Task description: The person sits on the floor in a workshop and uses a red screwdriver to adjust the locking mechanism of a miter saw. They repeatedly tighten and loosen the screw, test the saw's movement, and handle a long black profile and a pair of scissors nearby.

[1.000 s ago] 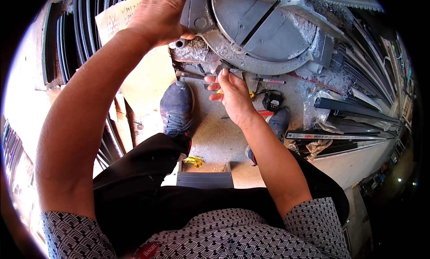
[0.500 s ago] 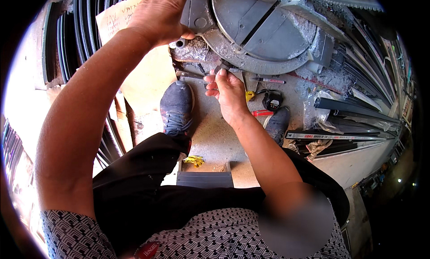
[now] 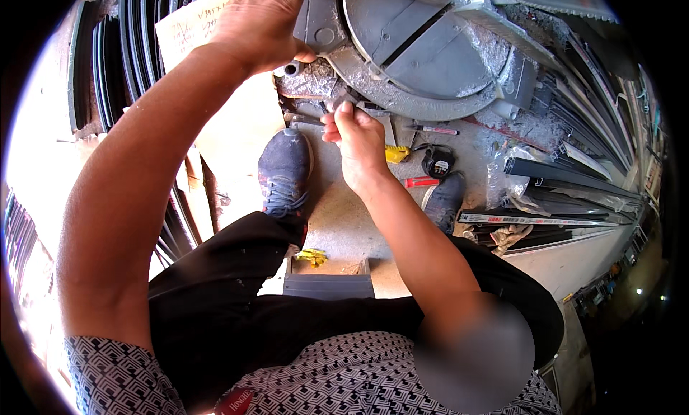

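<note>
While the left hand (image 3: 262, 29) spreads its thumb from its fingers at the left side of the grey saw base (image 3: 441, 67), its fingertips run out of view, so whether it grips anything is unclear. Thumb against curled fingers, the right hand (image 3: 357, 131) pinches a small grey piece (image 3: 342, 99), too small to identify, near the saw base's front rim. On the floor in front of the saw base lie a black tape measure (image 3: 438, 161) and a red object (image 3: 421, 182); cardboard (image 3: 240, 124) lies to its left.
</note>
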Available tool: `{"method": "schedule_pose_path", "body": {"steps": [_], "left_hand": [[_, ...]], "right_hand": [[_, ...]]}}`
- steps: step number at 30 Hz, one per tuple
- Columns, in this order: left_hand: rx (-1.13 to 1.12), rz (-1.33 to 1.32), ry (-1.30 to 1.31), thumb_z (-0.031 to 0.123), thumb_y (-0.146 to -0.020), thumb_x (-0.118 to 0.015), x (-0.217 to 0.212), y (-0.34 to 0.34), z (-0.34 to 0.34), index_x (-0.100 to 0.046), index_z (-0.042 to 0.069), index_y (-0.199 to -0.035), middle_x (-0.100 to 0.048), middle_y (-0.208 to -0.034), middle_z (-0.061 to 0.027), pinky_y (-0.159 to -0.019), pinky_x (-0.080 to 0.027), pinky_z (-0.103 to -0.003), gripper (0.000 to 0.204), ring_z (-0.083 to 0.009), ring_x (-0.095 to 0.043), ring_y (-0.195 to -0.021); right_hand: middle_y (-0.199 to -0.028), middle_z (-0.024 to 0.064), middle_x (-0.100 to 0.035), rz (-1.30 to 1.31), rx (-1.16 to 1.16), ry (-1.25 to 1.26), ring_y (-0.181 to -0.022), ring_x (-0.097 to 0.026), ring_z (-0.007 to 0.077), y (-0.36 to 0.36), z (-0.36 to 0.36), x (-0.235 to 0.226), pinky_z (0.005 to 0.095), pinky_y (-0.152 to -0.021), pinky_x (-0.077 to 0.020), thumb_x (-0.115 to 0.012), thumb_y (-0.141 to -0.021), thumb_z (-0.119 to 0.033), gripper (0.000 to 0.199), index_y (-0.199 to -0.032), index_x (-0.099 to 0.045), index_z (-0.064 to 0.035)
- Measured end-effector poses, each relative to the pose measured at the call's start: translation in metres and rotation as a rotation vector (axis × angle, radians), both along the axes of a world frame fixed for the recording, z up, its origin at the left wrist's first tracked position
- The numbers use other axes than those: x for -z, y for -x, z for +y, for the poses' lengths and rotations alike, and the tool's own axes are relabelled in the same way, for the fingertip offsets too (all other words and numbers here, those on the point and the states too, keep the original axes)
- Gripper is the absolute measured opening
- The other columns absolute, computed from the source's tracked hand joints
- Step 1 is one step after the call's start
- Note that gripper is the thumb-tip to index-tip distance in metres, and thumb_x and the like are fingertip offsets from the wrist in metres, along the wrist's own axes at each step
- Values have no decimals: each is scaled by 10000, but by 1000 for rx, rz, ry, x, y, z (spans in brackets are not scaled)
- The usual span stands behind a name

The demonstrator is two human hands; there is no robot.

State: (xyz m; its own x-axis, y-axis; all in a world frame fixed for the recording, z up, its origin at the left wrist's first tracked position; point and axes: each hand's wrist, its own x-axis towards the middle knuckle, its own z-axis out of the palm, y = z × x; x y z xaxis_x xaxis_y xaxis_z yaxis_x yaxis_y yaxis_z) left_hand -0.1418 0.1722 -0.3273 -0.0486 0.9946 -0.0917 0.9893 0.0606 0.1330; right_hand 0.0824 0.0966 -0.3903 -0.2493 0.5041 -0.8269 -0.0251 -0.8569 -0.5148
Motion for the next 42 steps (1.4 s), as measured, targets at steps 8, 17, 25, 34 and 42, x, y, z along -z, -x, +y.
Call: {"method": "schedule_pose_path", "body": {"steps": [8,17,25,34,42], "left_hand": [[-47,-9,121,409,-582,-983,-16,-8,1,-215,-28,-1574,-353,-1474,-306,-1248,-244,-536,1328,-508,-272,-1445],[9,-27,75,423,-582,-976,-16,-3,0,-235,-41,-1568,-374,-1460,-316,-1242,-251,-531,1318,-508,-309,-1425],[12,-30,46,436,-564,-976,-9,-1,-1,-247,-37,-1564,-380,-1455,-316,-1238,-259,-536,1325,-506,-319,-1418],[-13,30,28,400,-545,-989,3,-2,1,-231,-29,-1573,-373,-1466,-315,-1240,-254,-541,1348,-507,-311,-1427],[-49,-50,88,371,-546,-994,-10,-5,2,-225,-11,-1586,-344,-1489,-320,-1224,-294,-554,1349,-525,-285,-1439]], "right_hand": [[-916,93,-720,20,85,14,-732,-642,126,21,-3,0,282,-723,-567,-590,-1084,-266,278,-1035,-660,-1],[-883,63,-690,-4,67,-96,-721,-619,119,13,-12,6,283,-706,-557,-587,-1085,-290,300,-1032,-666,-5],[-848,60,-692,-65,14,-173,-668,-621,119,-34,-17,12,277,-654,-560,-608,-1072,-340,345,-948,-669,-24],[-940,88,-716,88,222,16,-755,-658,133,36,-7,2,297,-772,-580,-632,-1062,-232,211,-1045,-646,-22],[-937,99,-709,89,144,-38,-760,-658,149,29,-9,7,306,-761,-587,-602,-1077,-273,285,-1039,-645,6]]}}
